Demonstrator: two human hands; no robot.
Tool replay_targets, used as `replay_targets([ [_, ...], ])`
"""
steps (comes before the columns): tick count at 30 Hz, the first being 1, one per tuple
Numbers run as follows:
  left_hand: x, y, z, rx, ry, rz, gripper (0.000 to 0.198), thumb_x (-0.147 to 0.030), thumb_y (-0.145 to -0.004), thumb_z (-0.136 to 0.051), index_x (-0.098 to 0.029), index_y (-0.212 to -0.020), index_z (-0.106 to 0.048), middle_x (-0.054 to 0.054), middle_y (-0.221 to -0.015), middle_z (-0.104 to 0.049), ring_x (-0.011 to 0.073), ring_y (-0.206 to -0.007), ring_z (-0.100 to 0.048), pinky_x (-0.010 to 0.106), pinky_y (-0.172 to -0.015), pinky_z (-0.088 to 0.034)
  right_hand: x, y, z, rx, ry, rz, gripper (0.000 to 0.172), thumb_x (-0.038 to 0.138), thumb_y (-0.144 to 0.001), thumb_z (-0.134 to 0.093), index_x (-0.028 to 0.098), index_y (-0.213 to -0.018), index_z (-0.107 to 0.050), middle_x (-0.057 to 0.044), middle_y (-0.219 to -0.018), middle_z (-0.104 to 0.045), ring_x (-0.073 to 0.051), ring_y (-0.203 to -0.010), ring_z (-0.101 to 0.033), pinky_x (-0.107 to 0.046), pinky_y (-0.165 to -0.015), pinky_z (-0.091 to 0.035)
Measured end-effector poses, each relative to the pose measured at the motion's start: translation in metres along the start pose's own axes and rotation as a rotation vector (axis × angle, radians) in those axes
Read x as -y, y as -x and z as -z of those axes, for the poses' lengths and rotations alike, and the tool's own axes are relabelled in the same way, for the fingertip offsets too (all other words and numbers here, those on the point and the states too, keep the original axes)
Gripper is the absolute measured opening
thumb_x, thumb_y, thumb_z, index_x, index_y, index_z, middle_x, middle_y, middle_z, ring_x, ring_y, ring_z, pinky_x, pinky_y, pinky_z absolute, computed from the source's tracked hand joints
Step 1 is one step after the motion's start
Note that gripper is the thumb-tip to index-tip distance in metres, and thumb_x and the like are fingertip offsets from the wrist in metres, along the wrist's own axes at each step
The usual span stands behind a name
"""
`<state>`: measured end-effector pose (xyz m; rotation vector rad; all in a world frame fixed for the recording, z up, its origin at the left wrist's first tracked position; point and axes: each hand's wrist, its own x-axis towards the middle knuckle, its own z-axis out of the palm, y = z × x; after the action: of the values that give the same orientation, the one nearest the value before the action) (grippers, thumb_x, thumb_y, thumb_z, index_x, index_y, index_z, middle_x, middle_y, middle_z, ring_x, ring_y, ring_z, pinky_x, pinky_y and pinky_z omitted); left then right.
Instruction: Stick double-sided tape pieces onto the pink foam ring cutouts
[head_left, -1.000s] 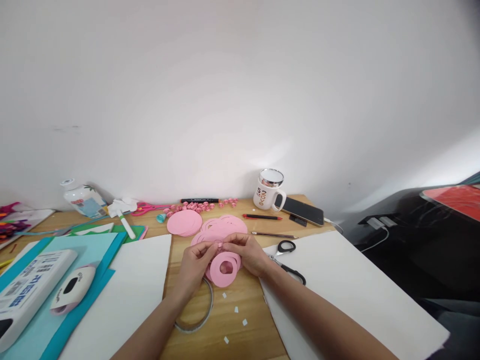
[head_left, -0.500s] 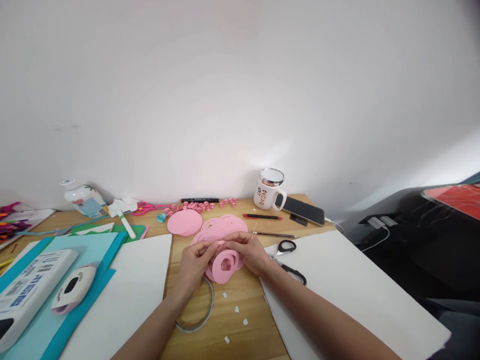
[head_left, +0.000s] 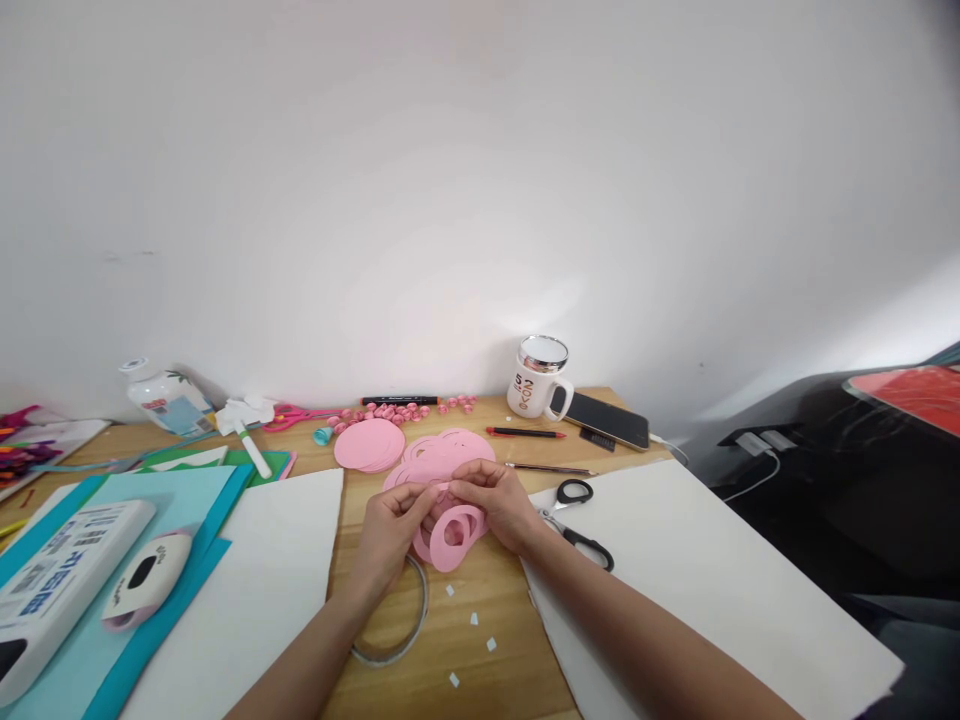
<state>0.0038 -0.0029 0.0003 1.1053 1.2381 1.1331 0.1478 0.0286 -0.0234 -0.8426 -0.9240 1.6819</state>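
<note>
Over a wooden desk (head_left: 495, 610), my left hand (head_left: 390, 530) and my right hand (head_left: 499, 505) meet fingertip to fingertip, both pinched on the inner end of a pink paper spiral strip (head_left: 455, 533). The strip hangs in loose rings below my fingers. Behind my hands lies a heap of cut pink spirals (head_left: 442, 452) and a stack of pink paper discs (head_left: 368, 444). Several small rolled pink paper buds (head_left: 397, 410) are lined up near the wall.
Black-handled scissors (head_left: 577, 520) lie right of my right hand on a white sheet (head_left: 697, 580). Another white sheet (head_left: 247, 590), teal paper (head_left: 112, 560), a paper punch (head_left: 145, 579) and a tape roll (head_left: 397, 620) are left. A mug (head_left: 538, 378), phone (head_left: 604, 420), pens and a marker stand behind.
The hanging pink rings have drawn up slightly and tilted as my fingers wind the strip's end. My hands stay in the same spot.
</note>
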Motion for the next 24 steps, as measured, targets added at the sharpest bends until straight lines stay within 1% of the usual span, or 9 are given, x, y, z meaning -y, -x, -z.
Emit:
replay_targets([
  [4, 0.0011, -0.0001, 0.0004, 0.035, 0.01, 0.007, 0.027, -0.039, -0.068, -0.066, -0.013, -0.075, -0.07, 0.001, -0.054, -0.065, 0.0126, -0.048, -0.055, 0.021, -0.046, -0.042, 0.0009, 0.0005, -0.0002, -0.002, 0.023, 0.016, 0.019, 0.026, -0.053, -0.078, 0.016, -0.062, -0.064, 0.002, -0.054, -0.063, -0.009, -0.049, -0.054, -0.022, -0.051, -0.043],
  [8, 0.0016, -0.0005, 0.0009, 0.005, 0.006, -0.017, 0.027, -0.038, -0.067, -0.066, -0.013, -0.079, -0.072, 0.005, -0.068, -0.07, 0.0154, -0.06, -0.06, 0.023, -0.055, -0.046, -0.0011, -0.0006, 0.0018, -0.052, 0.03, 0.007, 0.017, 0.024, -0.052, -0.078, 0.015, -0.061, -0.066, 0.001, -0.058, -0.065, -0.008, -0.05, -0.054, -0.02, -0.051, -0.042],
  [10, 0.0013, -0.0007, 0.0011, -0.009, 0.021, -0.011, 0.027, -0.037, -0.066, -0.068, -0.014, -0.079, -0.072, 0.005, -0.071, -0.071, 0.016, -0.061, -0.06, 0.024, -0.056, -0.047, -0.0025, -0.0014, 0.0028, -0.056, 0.01, -0.017, 0.018, 0.025, -0.052, -0.078, 0.015, -0.062, -0.067, 0.001, -0.06, -0.066, -0.008, -0.051, -0.055, -0.02, -0.052, -0.043],
  [15, 0.0002, -0.0009, 0.0009, -0.045, 0.124, 0.028, 0.024, -0.032, -0.061, -0.072, -0.013, -0.077, -0.072, 0.002, -0.059, -0.066, 0.0121, -0.051, -0.055, 0.021, -0.048, -0.044, -0.0049, -0.0031, 0.004, -0.028, -0.063, -0.059, 0.022, 0.026, -0.053, -0.078, 0.015, -0.069, -0.069, -0.001, -0.065, -0.069, -0.01, -0.057, -0.059, -0.022, -0.058, -0.045],
  [19, -0.0011, -0.0005, -0.0004, -0.055, 0.181, 0.047, 0.021, -0.03, -0.061, -0.072, -0.013, -0.073, -0.071, 0.0, -0.053, -0.062, 0.0098, -0.048, -0.051, 0.019, -0.046, -0.042, -0.0053, -0.0037, 0.0046, -0.006, -0.049, -0.064, 0.025, 0.026, -0.054, -0.078, 0.015, -0.074, -0.069, -0.003, -0.071, -0.07, -0.012, -0.063, -0.061, -0.024, -0.064, -0.045],
  [22, -0.0016, -0.0003, -0.001, -0.055, 0.179, 0.043, 0.021, -0.029, -0.06, -0.073, -0.012, -0.072, -0.071, -0.001, -0.051, -0.06, 0.009, -0.046, -0.049, 0.018, -0.043, -0.04, -0.0047, -0.0037, 0.0046, 0.003, -0.034, -0.056, 0.025, 0.027, -0.055, -0.077, 0.014, -0.076, -0.069, -0.004, -0.073, -0.07, -0.013, -0.063, -0.061, -0.025, -0.064, -0.045],
  [24, -0.0016, -0.0002, -0.0012, -0.052, 0.171, 0.04, 0.021, -0.029, -0.06, -0.073, -0.012, -0.072, -0.071, -0.001, -0.05, -0.06, 0.009, -0.045, -0.048, 0.018, -0.042, -0.039, -0.0042, -0.0035, 0.0045, -0.003, -0.055, -0.05, 0.024, 0.027, -0.056, -0.077, 0.014, -0.074, -0.069, -0.004, -0.071, -0.07, -0.013, -0.062, -0.061, -0.025, -0.062, -0.045],
])
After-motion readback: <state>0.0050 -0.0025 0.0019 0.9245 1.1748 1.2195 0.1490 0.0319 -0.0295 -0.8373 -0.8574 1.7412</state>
